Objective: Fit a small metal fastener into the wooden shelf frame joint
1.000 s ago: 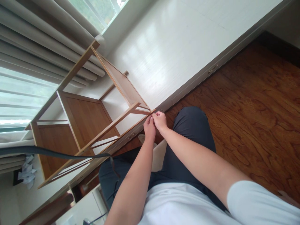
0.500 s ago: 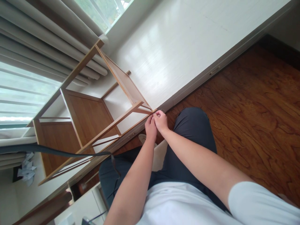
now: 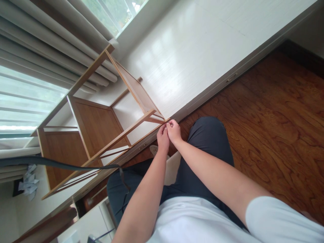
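A brown wooden shelf rack (image 3: pixel 96 118) lies on its side on the white platform. At its near right corner, the end of a leg, my left hand (image 3: pixel 163 136) and my right hand (image 3: pixel 174 131) meet, their fingertips pressed together. The fingers of both hands are curled in a pinch. Whatever lies between them is too small or too hidden to make out. Both hands are right by the platform's front edge, close to the frame's corner.
The white platform (image 3: pixel 199 57) has a drawer front with small handles (image 3: pixel 231 77). Brown wooden floor (image 3: pixel 273 128) lies to the right. Grey curtains (image 3: pixel 50 37) hang by the windows behind the rack. A dark strap (image 3: pixel 63 163) crosses the left side, in front of the rack.
Both hands stay at the rack's corner with only a slight finger movement. The view has shifted very slightly.
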The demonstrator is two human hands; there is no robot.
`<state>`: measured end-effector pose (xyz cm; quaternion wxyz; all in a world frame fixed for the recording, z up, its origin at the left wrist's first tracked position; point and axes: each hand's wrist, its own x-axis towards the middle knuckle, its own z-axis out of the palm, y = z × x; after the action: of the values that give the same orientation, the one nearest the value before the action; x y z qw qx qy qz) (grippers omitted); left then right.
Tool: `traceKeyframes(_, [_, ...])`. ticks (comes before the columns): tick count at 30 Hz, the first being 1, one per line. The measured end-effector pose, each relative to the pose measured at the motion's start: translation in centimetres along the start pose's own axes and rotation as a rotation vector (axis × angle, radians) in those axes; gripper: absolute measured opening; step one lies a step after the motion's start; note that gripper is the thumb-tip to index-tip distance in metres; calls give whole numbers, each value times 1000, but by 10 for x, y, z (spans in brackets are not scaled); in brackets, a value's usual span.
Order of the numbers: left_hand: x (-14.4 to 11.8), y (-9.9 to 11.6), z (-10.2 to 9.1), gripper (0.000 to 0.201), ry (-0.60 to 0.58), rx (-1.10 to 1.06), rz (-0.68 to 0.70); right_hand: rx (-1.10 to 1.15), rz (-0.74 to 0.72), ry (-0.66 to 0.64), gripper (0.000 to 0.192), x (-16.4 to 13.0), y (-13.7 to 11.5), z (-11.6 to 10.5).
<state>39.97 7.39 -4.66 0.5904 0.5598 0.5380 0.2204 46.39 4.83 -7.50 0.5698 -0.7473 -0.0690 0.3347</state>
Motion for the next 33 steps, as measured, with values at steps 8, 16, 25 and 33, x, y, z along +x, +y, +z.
traceKeyframes(8, [-1, -3, -3, 31, 6, -4, 24, 15, -4, 4, 8, -2, 0, 1])
traceKeyframes(16, [-3, -5, -5, 33, 10, -2, 30, 97, 17, -4, 6, -4, -2, 2])
traceKeyframes(25, [-5, -5, -5, 35, 2, -14, 35, 106, 2, 11, 10, -4, 3, 3])
traceKeyframes(33, [-7, -10, -9, 36, -3, -10, 32, 101, -6, -14, 18, 1, 4, 4])
